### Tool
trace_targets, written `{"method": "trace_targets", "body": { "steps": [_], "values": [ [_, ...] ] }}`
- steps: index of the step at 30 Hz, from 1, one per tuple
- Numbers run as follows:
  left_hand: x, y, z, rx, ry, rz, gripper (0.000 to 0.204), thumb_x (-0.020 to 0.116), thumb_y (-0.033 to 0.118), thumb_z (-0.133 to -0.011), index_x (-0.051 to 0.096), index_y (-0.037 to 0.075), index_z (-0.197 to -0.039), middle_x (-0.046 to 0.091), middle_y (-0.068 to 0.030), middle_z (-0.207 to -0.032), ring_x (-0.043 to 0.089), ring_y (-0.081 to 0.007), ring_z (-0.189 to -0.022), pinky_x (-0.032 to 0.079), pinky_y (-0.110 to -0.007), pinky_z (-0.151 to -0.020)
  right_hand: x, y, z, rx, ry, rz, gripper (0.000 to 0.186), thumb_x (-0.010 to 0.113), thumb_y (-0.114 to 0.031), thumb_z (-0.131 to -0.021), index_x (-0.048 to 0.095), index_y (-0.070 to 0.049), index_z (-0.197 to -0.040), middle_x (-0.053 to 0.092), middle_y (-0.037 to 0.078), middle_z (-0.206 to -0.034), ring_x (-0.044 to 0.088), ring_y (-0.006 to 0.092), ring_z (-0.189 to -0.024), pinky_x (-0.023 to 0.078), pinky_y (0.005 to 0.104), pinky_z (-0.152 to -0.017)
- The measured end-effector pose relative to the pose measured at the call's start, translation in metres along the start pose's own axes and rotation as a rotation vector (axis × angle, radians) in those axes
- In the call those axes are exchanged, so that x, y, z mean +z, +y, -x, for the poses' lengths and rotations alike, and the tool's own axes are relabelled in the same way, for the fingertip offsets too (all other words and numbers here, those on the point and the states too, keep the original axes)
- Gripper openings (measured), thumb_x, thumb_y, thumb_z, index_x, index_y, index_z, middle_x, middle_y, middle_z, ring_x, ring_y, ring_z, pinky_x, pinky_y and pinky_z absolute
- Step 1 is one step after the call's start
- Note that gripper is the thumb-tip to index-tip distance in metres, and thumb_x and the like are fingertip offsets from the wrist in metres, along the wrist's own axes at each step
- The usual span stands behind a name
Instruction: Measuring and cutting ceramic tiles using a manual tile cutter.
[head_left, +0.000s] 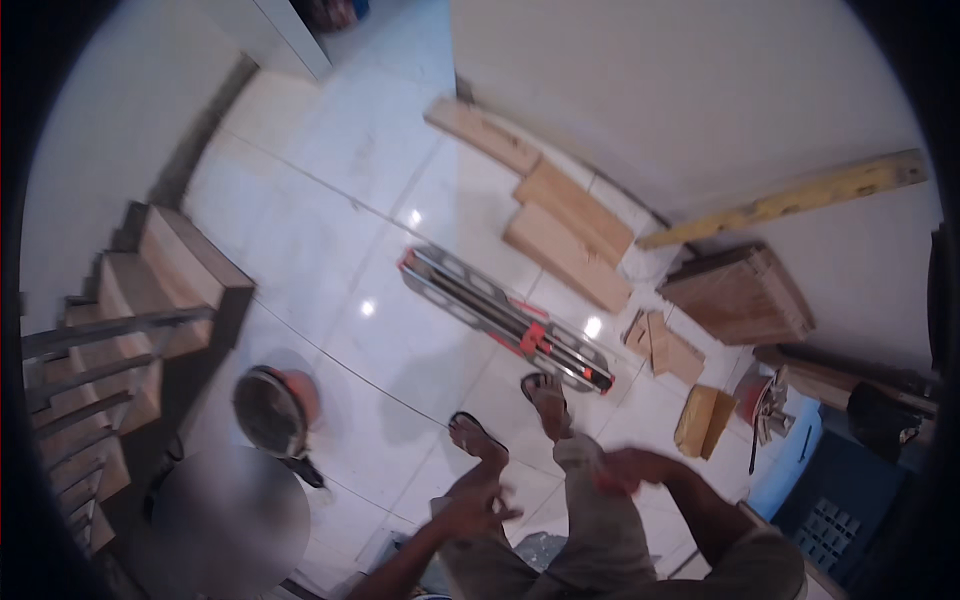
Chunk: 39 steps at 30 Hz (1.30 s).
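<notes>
My left hand [477,510] is over my left thigh, its fingers apart and nothing seen in them. My right hand [625,470] is above my right knee, smeared by motion. A reddish patch shows at it, and I cannot make out whether it is something held. On the floor beyond my feet lies a manual tile cutter [490,310] with metal rails and a red carriage, touched by neither hand. Several brown wood-look planks [570,250] lie past it along the wall.
A yellow spirit level [780,200] leans at the right wall above a brown stack [745,295]. Cut pieces [665,345], a yellowish block [702,422] and a bucket of scraps [760,400] are nearby. At left are stairs [150,300], a dark bucket [270,410] and a blurred round shape [235,520].
</notes>
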<state>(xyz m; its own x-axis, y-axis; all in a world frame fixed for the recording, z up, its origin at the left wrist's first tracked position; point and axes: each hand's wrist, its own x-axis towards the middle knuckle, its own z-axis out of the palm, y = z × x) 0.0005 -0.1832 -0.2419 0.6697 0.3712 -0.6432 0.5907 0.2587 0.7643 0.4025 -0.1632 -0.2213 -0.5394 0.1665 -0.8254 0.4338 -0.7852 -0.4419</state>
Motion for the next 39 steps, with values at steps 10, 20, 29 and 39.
{"method": "trace_targets", "body": {
  "steps": [10, 20, 29, 39],
  "values": [
    [-0.085, -0.172, -0.297, -0.016, 0.311, 0.906, 0.062, 0.055, 0.049, -0.108, 0.046, 0.004, -0.149, 0.065, -0.0104, -0.128, 0.062, -0.0194, -0.115, 0.049, -0.035, -0.101, -0.065, -0.020, -0.402, -0.528, 0.526, -0.132, 0.033, 0.058, -0.028, -0.104, 0.070, 0.001, -0.113, 0.071, 0.011, -0.098, 0.070, 0.0190, -0.083, 0.056, 0.0346, -0.076],
    [-0.060, -0.271, -0.276, -0.075, 0.045, 0.875, 0.067, 0.037, 0.059, -0.110, 0.058, 0.000, -0.132, 0.071, -0.0129, -0.115, 0.071, -0.0197, -0.104, 0.056, -0.035, -0.094, -0.136, -0.046, -0.397, -0.626, 0.439, 0.569, 0.042, 0.064, -0.041, -0.101, 0.067, -0.003, -0.118, 0.073, 0.015, -0.103, 0.071, 0.0302, -0.096, 0.055, 0.0438, -0.088],
    [-0.074, -0.295, -0.253, -0.185, 0.221, 0.527, 0.063, 0.057, 0.062, -0.102, 0.064, 0.001, -0.116, 0.072, -0.0119, -0.099, 0.072, -0.0198, -0.093, 0.057, -0.034, -0.085, -0.288, -0.064, -0.338, -0.625, 1.384, 1.079, 0.057, 0.075, -0.041, -0.091, 0.062, -0.003, -0.133, 0.059, 0.022, -0.135, 0.054, 0.0391, -0.130, 0.047, 0.0499, -0.106],
    [-0.067, -0.302, -0.234, -0.339, 0.612, -0.677, 0.060, 0.080, 0.057, -0.079, 0.065, 0.004, -0.102, 0.069, -0.0186, -0.098, 0.068, -0.0401, -0.097, 0.059, -0.052, -0.078, -0.332, -0.050, -0.339, -0.328, 1.344, 1.100, 0.125, 0.089, -0.066, -0.063, 0.041, 0.006, -0.154, 0.047, 0.027, -0.141, 0.046, 0.0442, -0.133, 0.042, 0.0515, -0.114]
  ]
}}
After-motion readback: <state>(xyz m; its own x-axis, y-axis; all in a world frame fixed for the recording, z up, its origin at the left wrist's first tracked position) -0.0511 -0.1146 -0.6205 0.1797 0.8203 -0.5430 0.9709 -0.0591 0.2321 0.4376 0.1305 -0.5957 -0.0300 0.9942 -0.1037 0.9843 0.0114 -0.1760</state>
